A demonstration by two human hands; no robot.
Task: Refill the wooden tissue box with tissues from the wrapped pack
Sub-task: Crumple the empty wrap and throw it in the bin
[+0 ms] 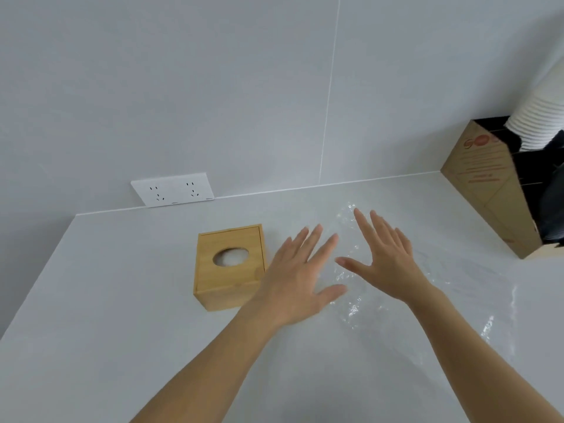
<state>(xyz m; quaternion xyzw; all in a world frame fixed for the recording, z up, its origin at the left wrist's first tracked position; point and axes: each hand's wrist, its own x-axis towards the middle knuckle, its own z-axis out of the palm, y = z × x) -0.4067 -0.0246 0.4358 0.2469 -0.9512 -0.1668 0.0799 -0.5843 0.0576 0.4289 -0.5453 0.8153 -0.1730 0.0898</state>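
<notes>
A square wooden tissue box (230,267) stands on the pale counter, left of centre, with white tissue showing through the oval hole in its top. Clear crumpled plastic wrap (348,288) lies on the counter to the right of the box, partly hidden under my hands. My left hand (300,277) hovers flat with fingers spread, just right of the box and over the wrap's left part. My right hand (386,254) is also flat and spread, above the wrap. Neither hand holds anything.
A white double wall socket (172,193) sits on the grey wall just above the counter's back edge. At the far right stands a brown cardboard holder (482,184) with a stack of white paper cups (540,117). More clear plastic (488,328) glints at the right.
</notes>
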